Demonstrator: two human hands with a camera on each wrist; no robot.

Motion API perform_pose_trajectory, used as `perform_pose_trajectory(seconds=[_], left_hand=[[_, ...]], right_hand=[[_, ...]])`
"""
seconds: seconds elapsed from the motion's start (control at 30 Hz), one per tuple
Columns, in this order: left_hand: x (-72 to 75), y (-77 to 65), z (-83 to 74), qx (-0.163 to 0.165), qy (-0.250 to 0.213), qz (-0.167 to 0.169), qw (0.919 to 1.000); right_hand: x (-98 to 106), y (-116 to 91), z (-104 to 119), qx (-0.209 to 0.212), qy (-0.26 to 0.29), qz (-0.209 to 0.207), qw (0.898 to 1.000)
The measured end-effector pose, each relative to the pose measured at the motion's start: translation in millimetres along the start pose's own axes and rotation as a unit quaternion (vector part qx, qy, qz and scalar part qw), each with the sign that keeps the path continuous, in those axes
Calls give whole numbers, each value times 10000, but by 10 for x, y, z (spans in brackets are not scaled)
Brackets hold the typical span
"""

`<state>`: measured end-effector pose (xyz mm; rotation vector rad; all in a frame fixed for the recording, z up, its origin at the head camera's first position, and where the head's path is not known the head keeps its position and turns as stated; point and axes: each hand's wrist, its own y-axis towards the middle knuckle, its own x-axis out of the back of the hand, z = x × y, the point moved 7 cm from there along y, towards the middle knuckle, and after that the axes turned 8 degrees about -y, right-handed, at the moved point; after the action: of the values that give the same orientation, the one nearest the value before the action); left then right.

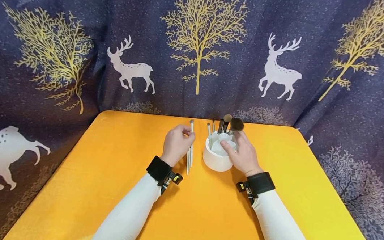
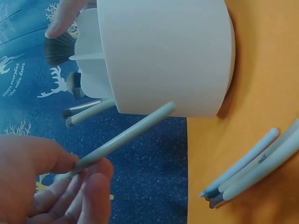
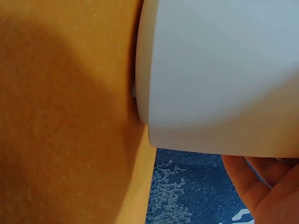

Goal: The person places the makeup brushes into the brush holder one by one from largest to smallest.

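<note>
My left hand (image 1: 177, 142) pinches a slim makeup brush (image 2: 128, 137) by its pale handle, between thumb and fingers. In the head view its grey bristles point up and away. In the left wrist view the handle's end overlaps the side of a round white brush holder (image 1: 218, 161). My right hand (image 1: 246, 156) grips the holder at its right side, thumb over the rim and fingers around the far side, partly hidden in the right wrist view. Several brushes stand in the holder's compartments, among them a large dark fluffy brush (image 1: 237, 125) beside the right fingers.
A few pale-handled brushes (image 2: 259, 163) lie side by side on the orange-yellow tabletop (image 1: 187, 210), left of the holder and below my left hand. Behind the table's far edge hangs a dark blue curtain (image 1: 128, 98) with deer and trees.
</note>
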<state>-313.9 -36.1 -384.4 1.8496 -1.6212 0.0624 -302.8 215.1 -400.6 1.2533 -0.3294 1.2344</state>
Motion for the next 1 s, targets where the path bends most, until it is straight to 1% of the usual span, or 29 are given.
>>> perform_pose_trajectory(seconds=[0.2, 0.33, 0.57, 0.7, 0.83, 1.0], left_hand=[[56, -15, -110, -444, -211, -240, 9985], [84, -26, -197, -659, -374, -361, 9965], [135, -49, -305, -922, -622, -589, 9920], [156, -56, -340, -982, -912, -662, 9888], [167, -64, -371, -1091, -1222, -681, 9841], [188, -79, -425, -1330, -1416, -781, 9778]], right_hand=[[3, 0, 10, 7, -9, -15, 10000], [7, -3, 17, 0, 13, 14, 10000], [14, 0, 11, 8, 38, 10, 10000], [11, 5, 8, 22, 32, -14, 10000], [9, 8, 9, 28, 18, -14, 10000], [5, 5, 7, 1, 44, 7, 10000]])
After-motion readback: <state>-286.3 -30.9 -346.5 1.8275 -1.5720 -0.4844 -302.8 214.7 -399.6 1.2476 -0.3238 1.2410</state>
